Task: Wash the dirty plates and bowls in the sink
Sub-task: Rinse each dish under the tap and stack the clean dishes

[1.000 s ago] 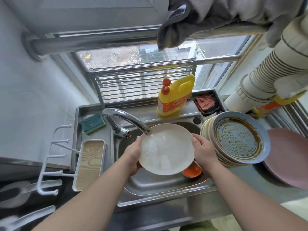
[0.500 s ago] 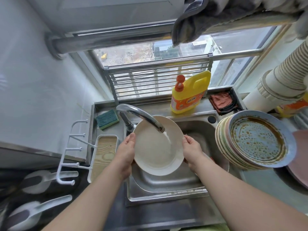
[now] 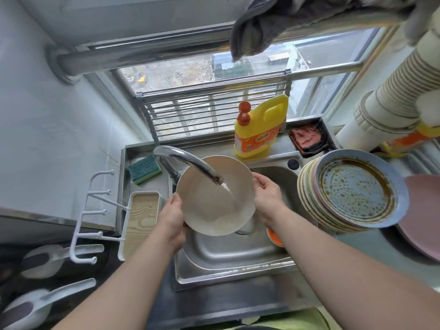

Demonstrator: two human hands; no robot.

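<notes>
Both hands, left (image 3: 172,211) and right (image 3: 266,194), grip the plate's (image 3: 209,206) opposite rims. It tilts under the tap (image 3: 190,163), likely so water sheets off.

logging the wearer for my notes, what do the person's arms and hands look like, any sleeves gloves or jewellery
Both forearms are bare as far as the frame shows: no sleeves in view. The left hand and right hand wear no gloves, and no rings, watch or bracelet show on the fingers or wrists. A strip of green fabric shows at the bottom edge.
</notes>
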